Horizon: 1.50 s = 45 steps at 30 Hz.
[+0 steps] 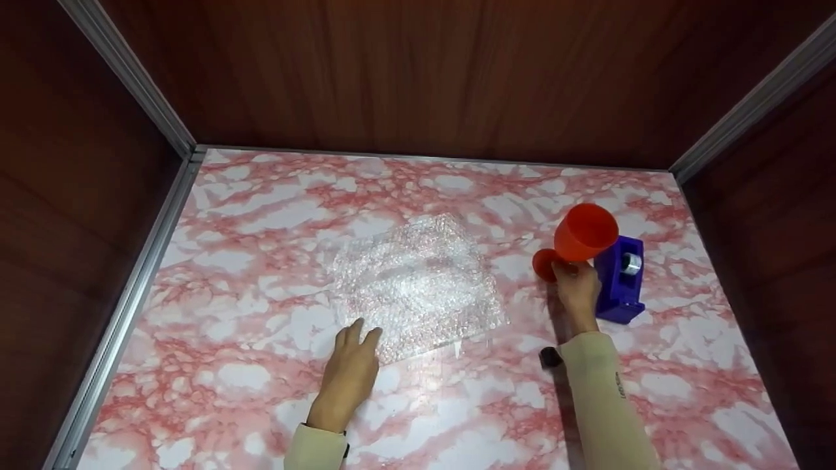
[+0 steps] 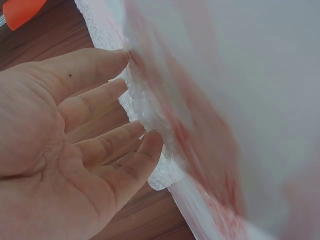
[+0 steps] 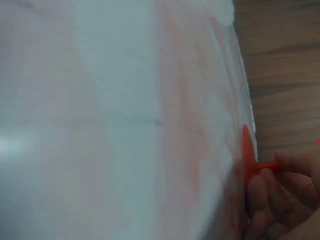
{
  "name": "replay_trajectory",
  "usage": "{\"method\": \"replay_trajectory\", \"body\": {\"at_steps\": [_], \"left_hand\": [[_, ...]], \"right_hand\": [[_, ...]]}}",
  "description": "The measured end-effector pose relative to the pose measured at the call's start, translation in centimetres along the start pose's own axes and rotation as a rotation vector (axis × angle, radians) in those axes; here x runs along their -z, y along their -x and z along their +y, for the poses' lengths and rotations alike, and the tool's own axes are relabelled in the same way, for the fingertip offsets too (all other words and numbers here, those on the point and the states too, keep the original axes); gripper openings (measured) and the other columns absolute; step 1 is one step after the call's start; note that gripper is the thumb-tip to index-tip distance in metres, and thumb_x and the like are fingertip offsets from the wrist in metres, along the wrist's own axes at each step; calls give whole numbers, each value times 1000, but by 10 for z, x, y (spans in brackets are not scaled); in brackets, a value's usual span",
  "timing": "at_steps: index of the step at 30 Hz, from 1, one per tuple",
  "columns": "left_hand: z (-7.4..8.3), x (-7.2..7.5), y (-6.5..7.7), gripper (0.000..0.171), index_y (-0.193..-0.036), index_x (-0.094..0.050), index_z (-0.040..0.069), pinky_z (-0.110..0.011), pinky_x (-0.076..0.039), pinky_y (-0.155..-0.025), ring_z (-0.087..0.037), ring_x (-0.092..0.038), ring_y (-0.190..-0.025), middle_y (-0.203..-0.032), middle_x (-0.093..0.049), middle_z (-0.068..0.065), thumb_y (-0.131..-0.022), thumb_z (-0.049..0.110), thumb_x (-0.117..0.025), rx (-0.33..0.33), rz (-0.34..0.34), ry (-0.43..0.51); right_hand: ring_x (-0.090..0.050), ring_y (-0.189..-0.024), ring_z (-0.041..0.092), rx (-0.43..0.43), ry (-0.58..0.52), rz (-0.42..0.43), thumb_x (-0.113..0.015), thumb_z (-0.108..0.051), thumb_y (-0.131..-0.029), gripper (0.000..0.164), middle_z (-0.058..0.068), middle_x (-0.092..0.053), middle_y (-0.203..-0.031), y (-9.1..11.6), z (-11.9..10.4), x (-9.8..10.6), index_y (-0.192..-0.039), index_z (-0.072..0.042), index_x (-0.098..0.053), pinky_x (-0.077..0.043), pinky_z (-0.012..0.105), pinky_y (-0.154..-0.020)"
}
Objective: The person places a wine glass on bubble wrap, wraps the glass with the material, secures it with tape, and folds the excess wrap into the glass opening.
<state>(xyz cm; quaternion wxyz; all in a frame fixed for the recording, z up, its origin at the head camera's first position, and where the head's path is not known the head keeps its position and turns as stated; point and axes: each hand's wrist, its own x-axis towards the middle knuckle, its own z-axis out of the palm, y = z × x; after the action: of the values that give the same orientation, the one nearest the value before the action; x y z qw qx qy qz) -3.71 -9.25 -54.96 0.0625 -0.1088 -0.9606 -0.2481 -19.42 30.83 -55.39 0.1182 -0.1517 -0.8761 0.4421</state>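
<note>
A red plastic goblet point(image 1: 586, 230) stands at the right side of the table, with its round foot point(image 1: 545, 266) close to the surface. My right hand point(image 1: 578, 290) pinches the goblet by its thin stem point(image 3: 267, 165), thumb and fingers curled round it. A sheet of clear bubble wrap point(image 1: 418, 281) lies flat and slightly turned in the middle of the table. At its near left corner is my left hand point(image 1: 353, 365), fingers relaxed and spread. In the left wrist view, the fingertips point(image 2: 150, 137) are right at the wrap's edge.
A purple tape dispenser point(image 1: 617, 281) with a roll of tape point(image 1: 631, 263) stands just right of the goblet. Dark wood-look panels point(image 1: 424, 78) wall the pink-and-white marbled table point(image 1: 248, 385) at the back and both sides, with metal rails point(image 1: 124, 313) along the edges.
</note>
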Motion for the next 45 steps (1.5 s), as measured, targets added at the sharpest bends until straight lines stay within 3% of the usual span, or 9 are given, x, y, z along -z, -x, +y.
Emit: {"method": "replay_trajectory", "body": {"at_steps": [7, 15, 21, 23, 26, 31, 35, 45], "left_hand": [[1, 0, -2, 42, -122, -65, -1, -48, -50, -89, -45, -48, -117, -134, -49, -29, -81, -8, -71, -16, 3, -19], [0, -1, -2, 42, -122, -65, -1, -47, -51, -89, -46, -50, -116, -134, -49, -29, -81, -8, -72, -37, 9, -40], [2, 2, -3, 42, -127, -63, 2, -47, -51, -90, -45, -44, -125, -140, -45, -27, -87, -9, -66, 17, -87, 15], [3, 4, -3, 41, -129, -62, 3, -47, -50, -92, -45, -42, -128, -143, -44, -26, -89, -9, -62, 36, -119, 37], [3, 4, -4, 41, -129, -63, 3, -49, -49, -94, -45, -42, -129, -143, -44, -27, -90, -9, -58, 26, -123, 55], [4, 3, -5, 41, -128, -64, 3, -49, -48, -94, -46, -43, -128, -141, -46, -28, -88, -8, -62, -30, -102, 63], [7, 1, -7, 41, -129, -63, 3, -49, -48, -94, -45, -42, -129, -143, -46, -27, -89, -6, -65, -52, -123, 66], [18, -4, -14, 39, -130, -63, 6, -46, -49, -95, -41, -40, -132, -146, -43, -24, -93, -3, -65, -79, -216, 73]], "right_hand": [[-64, -95, 38, 78, 11, 105, -66, -16, -95, 20, 22, -69, -101, -1, 0, -2, -106, 0, -72, -47, 49, -87], [-63, -93, 36, 82, 26, 104, -62, -20, -99, 22, 19, -68, -103, 5, -3, 1, -108, -2, -70, -46, 48, -86], [-61, -96, 33, 185, 30, 110, -62, -15, -99, 19, 19, -68, -102, 17, -9, 8, -107, 1, -70, -46, 42, -81], [-58, -98, 29, 170, -59, 55, -59, -15, -101, 21, 16, -65, -107, 25, -14, 12, -110, 2, -68, -45, 37, -81], [-53, -91, 23, 184, -88, 39, -56, -17, -103, 22, 12, -63, -109, 36, -20, 18, -113, 0, -66, -42, 30, -78], [-47, -69, 19, 366, -25, 138, -62, -7, -98, 12, 14, -68, -98, 49, -27, 24, -105, 1, -67, -36, 26, -64], [-46, -66, 19, 486, -40, 183, -64, -1, -95, 10, 18, -68, -92, 59, -31, 28, -103, 4, -67, -35, 24, -62], [-51, -71, 20, 572, -62, 217, -66, 2, -93, 10, 17, -68, -89, 77, -38, 37, -102, 4, -67, -37, 21, -62]]}}
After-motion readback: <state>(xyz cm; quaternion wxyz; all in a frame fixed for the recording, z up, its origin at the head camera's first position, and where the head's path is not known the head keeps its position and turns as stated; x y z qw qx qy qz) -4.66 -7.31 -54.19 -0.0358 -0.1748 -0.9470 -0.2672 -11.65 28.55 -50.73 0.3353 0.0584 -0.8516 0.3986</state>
